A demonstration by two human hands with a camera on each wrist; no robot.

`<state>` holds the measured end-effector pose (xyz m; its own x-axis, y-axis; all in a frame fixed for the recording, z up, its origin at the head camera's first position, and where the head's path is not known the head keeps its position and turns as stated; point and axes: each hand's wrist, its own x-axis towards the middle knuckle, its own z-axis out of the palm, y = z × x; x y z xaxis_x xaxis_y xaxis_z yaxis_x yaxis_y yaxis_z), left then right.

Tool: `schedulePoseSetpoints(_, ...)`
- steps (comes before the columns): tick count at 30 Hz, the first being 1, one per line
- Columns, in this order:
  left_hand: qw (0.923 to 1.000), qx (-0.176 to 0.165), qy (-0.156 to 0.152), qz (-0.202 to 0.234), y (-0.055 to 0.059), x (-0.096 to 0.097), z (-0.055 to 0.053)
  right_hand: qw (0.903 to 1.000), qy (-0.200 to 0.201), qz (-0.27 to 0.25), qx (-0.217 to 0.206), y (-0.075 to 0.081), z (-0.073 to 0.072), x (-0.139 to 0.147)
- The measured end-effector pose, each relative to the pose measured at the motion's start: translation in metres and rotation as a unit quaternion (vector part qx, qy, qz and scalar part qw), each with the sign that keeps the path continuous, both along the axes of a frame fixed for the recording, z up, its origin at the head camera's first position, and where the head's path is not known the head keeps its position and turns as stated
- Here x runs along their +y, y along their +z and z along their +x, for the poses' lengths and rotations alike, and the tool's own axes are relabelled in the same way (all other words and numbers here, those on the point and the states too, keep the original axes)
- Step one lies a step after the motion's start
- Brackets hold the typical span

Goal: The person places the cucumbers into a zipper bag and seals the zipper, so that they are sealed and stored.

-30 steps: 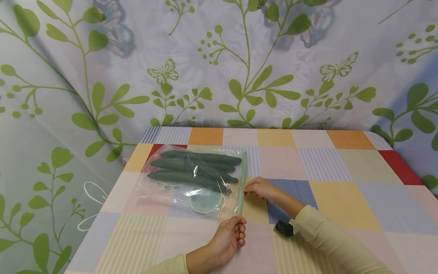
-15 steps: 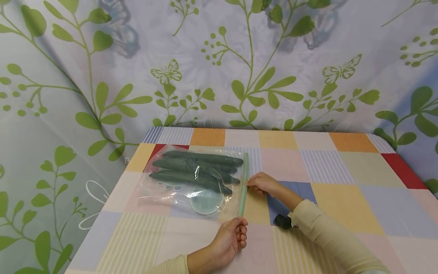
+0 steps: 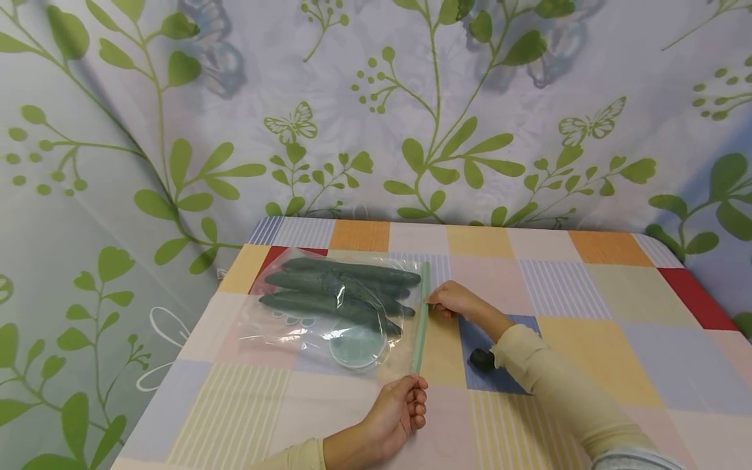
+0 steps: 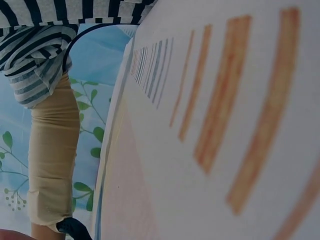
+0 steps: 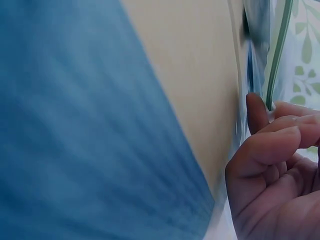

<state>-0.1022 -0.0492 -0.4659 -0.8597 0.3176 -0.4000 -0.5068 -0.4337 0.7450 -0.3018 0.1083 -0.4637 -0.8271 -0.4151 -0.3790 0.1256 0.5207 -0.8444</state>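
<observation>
A clear zipper bag point(image 3: 279, 334) lies flat with several dark green cucumbers point(image 3: 320, 304) inside. Its pale green zip strip point(image 3: 420, 339) runs along the right side. At the strip's near end, my left hand point(image 3: 396, 416) pinches the corner between thumb and curled fingers. Higher up, my right hand point(image 3: 454, 300) pinches the same strip. The right wrist view shows the thumb and index finger on a small clear piece at the green zip line point(image 5: 280, 55). In the left wrist view the left hand's fingers are out of sight.
A patchwork-patterned cloth point(image 3: 564, 352) covers the table. Behind it hangs a leaf-print curtain point(image 3: 352, 130). A black device point(image 3: 483, 360) sits at the right wrist by the sleeve cuff. The bag carries a pale blue printed circle point(image 3: 357, 349).
My right hand has slid along the green strip toward the far side of the table. My left hand keeps its pinch on the near corner. The head view has shifted slightly.
</observation>
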Motion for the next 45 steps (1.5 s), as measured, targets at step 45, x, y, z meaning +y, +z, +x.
schedulePoseSetpoints(45,0.9999,0.004,-0.016,-0.002,-0.001,0.015,0.005,0.9957,-0.058,0.041,0.061,0.006,-0.058,0.014)
